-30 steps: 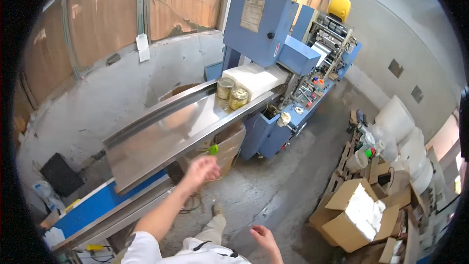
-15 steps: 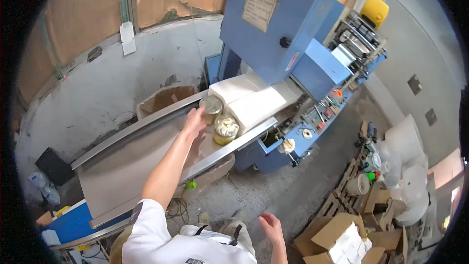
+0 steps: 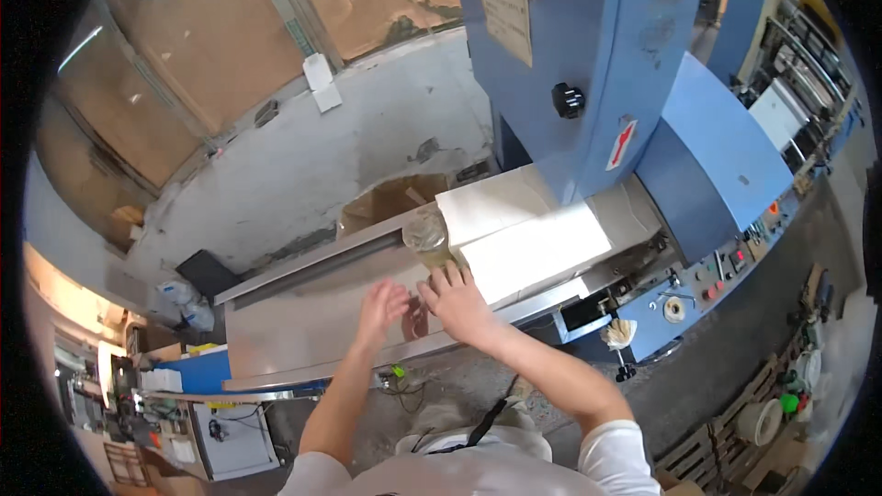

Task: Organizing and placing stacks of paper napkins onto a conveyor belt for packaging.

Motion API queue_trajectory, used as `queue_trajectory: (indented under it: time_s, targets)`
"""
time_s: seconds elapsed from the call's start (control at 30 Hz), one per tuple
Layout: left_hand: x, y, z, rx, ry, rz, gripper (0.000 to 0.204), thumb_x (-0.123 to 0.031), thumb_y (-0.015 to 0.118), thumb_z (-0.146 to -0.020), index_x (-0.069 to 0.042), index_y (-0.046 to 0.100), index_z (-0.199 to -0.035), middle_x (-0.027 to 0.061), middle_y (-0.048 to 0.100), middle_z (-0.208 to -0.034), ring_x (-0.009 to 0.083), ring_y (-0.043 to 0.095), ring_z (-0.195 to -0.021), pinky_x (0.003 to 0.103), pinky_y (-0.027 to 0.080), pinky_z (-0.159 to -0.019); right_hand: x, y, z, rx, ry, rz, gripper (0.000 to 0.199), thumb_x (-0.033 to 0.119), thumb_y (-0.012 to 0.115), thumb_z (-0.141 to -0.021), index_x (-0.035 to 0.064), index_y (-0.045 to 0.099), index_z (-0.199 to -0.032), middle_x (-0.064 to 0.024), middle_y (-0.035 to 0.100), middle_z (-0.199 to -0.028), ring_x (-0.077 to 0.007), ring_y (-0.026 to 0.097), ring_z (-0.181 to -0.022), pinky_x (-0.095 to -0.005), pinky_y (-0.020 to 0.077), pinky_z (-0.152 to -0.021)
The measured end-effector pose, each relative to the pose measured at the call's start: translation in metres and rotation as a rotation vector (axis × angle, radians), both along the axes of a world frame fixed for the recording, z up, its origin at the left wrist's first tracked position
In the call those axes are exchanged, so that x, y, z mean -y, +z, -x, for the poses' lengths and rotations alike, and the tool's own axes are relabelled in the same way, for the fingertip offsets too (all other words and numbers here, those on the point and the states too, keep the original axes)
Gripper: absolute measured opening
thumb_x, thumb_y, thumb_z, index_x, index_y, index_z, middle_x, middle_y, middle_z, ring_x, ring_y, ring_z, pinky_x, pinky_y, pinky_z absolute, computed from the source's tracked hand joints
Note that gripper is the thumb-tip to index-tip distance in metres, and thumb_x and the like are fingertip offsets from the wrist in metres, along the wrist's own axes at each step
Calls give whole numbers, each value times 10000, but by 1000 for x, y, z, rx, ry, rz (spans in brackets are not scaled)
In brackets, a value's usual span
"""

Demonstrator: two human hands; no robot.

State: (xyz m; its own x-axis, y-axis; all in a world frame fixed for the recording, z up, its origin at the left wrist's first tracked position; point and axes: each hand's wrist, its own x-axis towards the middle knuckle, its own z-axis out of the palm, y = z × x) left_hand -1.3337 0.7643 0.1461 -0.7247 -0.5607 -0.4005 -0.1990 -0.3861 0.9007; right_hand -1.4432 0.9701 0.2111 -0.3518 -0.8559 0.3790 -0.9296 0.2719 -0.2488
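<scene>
On the metal chute, a clear jar-like container (image 3: 425,231) with a yellowish lower part stands against the end of two white paper-like stacks (image 3: 533,239). My right hand (image 3: 459,306) reaches over the chute just nearer than this container, its fingers spread and their tips by the near stack's end. Whatever lies beneath that palm, including the place of a second such container, is hidden. My left hand (image 3: 381,314) is raised over the chute to the left, its fingers apart and holding nothing.
The metal chute (image 3: 303,321) has raised side rails and slopes left toward a blue surface (image 3: 191,372). A tall blue machine (image 3: 570,28) with a black knob (image 3: 568,100) stands over the stacks. Behind the far rail sits a cardboard box (image 3: 381,205). Pallets (image 3: 726,441) lie at lower right.
My right hand has risen from low beside my body to the near container's place, now covering it. My left hand has drawn back from the far container. The view has turned left and come closer.
</scene>
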Motion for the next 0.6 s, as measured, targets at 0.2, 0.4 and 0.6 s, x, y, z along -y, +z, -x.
queue_trajectory:
  time_s: [0.2, 0.4, 0.6]
  targets:
    - [-22, 22, -26, 33, 73, 0, 516, -370, 552, -983, -27, 442, -1352, 176, 637, -1169, 246, 664, -1035, 372, 574, -842, 2, 16, 19, -5, 92, -286, 580, 144, 657, -772, 73, 509, -1328, -243, 529, -1182, -468, 502, -1140, -523, 412, -973]
    - [-40, 13, -6, 51, 140, -25, 474, -394, 556, -976, -55, 511, -1305, 152, 655, -1155, 203, 674, -948, 296, 539, -815, -61, 81, 13, 348, 158, 165, 789, 206, 826, -649, 45, 482, -1340, -253, 478, -1223, -428, 504, -1138, -480, 440, -970]
    - [-117, 43, 87, 140, -383, 530, 739, -555, 574, -909, 39, 461, -1334, 234, 609, -1251, 360, 591, -1165, 409, 455, -978, -178, 47, 3, 1265, -83, 503, 943, 259, 903, -610, -15, 446, -1387, -148, 498, -1298, -254, 522, -1193, -374, 454, -988]
